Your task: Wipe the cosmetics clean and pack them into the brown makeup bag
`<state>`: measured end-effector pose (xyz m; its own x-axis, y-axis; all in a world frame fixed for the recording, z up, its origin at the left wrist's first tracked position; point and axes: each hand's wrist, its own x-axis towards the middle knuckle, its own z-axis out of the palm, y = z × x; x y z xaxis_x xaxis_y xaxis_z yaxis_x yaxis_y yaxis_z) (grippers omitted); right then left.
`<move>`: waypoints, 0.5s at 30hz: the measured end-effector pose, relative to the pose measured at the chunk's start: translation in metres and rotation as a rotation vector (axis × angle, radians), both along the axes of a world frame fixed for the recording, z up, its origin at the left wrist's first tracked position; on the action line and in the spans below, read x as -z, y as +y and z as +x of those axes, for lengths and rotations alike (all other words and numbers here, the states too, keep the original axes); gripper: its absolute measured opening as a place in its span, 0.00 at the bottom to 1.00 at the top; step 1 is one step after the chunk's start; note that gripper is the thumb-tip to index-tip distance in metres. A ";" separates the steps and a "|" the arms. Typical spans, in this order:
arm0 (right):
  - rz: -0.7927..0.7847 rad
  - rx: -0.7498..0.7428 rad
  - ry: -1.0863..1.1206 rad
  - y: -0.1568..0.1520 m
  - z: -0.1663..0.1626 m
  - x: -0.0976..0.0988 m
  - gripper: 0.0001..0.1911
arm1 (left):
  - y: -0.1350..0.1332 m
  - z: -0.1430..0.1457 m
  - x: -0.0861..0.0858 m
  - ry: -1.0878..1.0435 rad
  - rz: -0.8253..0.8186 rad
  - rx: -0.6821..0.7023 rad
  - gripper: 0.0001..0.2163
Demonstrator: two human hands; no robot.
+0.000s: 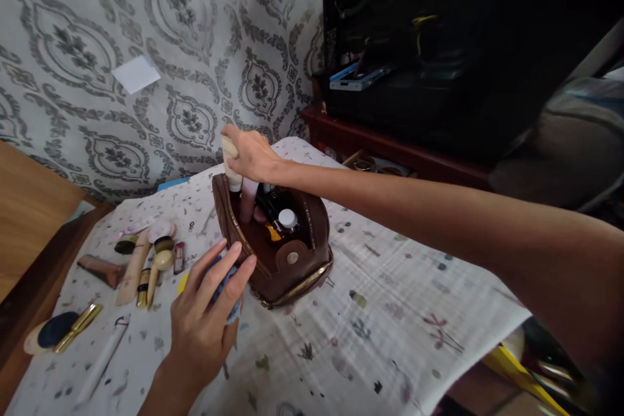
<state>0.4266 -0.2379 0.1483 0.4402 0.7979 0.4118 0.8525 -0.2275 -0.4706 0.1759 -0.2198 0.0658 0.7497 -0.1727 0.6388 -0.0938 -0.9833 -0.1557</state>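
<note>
One cream tube [229, 148] is gripped by right hand [256, 157], cap-down at mouth of brown leather bag [273, 282]; left hand's [201, 322] grasp can't be told. Apparently mid-placement or removal; steady bag is needed next.

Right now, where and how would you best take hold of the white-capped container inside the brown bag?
I'd grip the white-capped container by the sides of its round cap, coming down from above through the open top. The cap faces upward, and the walls of the brown bag would likely hinder a sideways approach.
</note>
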 end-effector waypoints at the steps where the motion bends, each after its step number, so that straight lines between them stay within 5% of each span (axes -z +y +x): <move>1: -0.020 0.004 0.003 0.001 -0.002 -0.001 0.28 | 0.000 0.000 0.000 0.001 -0.007 0.001 0.23; 15: -0.189 0.048 0.036 0.021 -0.005 0.007 0.22 | -0.003 0.003 0.001 -0.021 -0.060 0.005 0.24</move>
<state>0.4217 -0.2172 0.1409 0.4918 0.8371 0.2397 0.8217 -0.3551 -0.4457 0.1789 -0.2230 0.0648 0.7353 -0.1373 0.6637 -0.0959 -0.9905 -0.0987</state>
